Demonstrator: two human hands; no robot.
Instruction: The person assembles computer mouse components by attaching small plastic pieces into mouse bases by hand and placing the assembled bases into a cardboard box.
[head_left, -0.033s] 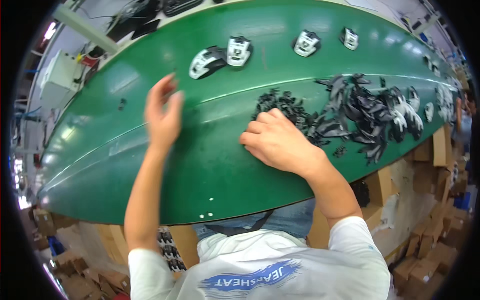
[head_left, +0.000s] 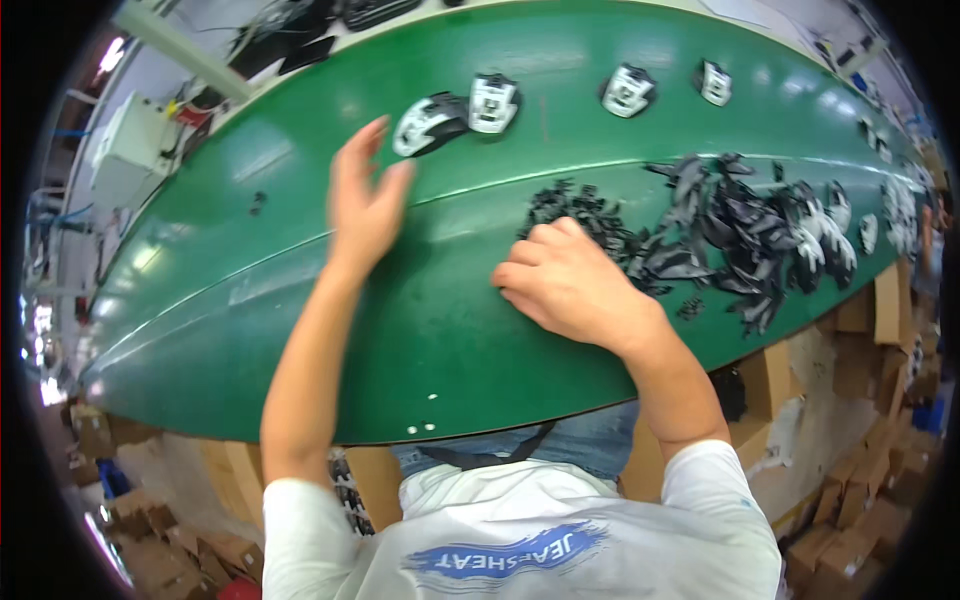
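Green table (head_left: 450, 340), small black parts (head_left: 575, 203) heaped just beyond right hand (head_left: 572, 277)

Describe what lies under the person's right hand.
The right hand is over the green table, at the near edge of a pile of small black pieces. Whatever lies directly beneath its palm and fingers is covered.

Wears a loose shirt (head_left: 640, 560), white toward the waist, light grey across the chest, with 2 short white sleeves (head_left: 305, 535). Bears 1 blue brushstroke print (head_left: 505, 560) with pale lettering. Has blue jeans (head_left: 592, 440) below, 1 black strap (head_left: 510, 458) at the waist, left hand (head_left: 366, 205) and right hand (head_left: 568, 278) both bare.
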